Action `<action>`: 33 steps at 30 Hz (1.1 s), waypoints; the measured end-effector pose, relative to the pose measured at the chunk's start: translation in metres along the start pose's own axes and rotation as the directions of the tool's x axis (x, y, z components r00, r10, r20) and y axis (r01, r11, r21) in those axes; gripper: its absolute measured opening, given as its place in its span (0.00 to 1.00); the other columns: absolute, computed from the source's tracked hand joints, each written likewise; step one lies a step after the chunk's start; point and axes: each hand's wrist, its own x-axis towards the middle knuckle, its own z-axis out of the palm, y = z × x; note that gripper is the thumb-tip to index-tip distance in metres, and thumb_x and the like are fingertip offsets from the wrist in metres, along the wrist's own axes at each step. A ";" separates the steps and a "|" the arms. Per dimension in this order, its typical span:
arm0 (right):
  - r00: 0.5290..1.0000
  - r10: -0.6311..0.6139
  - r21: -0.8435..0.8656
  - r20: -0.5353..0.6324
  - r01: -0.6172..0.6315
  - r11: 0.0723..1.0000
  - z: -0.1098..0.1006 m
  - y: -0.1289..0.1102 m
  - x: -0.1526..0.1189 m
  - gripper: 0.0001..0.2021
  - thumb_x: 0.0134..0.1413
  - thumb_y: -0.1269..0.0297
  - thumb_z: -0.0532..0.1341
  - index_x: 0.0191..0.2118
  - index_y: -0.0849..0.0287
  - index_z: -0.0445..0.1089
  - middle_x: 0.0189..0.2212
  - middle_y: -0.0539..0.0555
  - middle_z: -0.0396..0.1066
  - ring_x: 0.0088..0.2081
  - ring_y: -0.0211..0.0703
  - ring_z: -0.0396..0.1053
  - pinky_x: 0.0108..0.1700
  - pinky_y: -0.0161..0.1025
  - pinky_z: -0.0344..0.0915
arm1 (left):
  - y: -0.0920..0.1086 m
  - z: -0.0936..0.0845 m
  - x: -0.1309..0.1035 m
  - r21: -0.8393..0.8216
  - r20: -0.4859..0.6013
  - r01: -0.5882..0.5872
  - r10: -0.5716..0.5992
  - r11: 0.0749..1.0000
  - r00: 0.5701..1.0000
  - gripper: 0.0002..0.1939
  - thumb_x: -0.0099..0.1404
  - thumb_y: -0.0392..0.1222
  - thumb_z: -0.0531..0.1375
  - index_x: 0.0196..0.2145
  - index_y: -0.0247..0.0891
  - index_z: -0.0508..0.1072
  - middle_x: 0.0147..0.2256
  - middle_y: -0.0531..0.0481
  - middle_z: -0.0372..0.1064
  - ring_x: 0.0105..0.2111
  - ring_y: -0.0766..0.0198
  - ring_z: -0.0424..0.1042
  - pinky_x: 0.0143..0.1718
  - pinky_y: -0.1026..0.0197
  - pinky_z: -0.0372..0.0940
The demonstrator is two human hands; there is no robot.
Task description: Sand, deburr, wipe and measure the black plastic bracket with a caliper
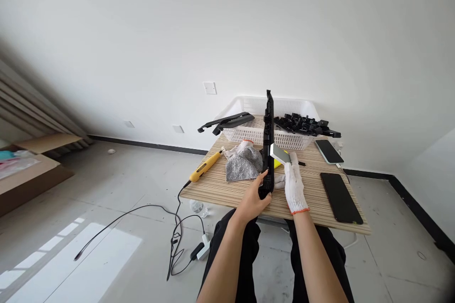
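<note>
Your left hand (251, 201) hides part of the black strip (269, 128) — lettering (201, 169) on the yellow tool (210, 162) is illegibly small.

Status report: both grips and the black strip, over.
Left grip bare, holding black strip. Right grip gloved, holding pale block. Grey cloth close by.

Your bare left hand (253, 200) is curled in a grip; your gloved right hand (294, 184) grips beside it. Your forearms (226, 251) extend forward, converging.

Strip (268, 128) before basket (245, 137), cloth (243, 165) at left
</note>
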 end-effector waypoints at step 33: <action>0.992 0.073 0.153 -0.106 -0.056 0.987 0.006 -0.003 0.005 0.27 0.51 0.51 0.65 0.57 0.51 0.69 0.30 0.46 0.70 0.22 0.32 0.64 0.23 0.33 0.64 | -0.001 0.001 0.002 0.004 -0.065 -0.005 0.005 1.000 0.998 0.27 0.67 0.51 0.59 0.61 0.43 0.64 0.47 0.43 0.73 0.53 0.52 0.70 0.55 0.50 0.64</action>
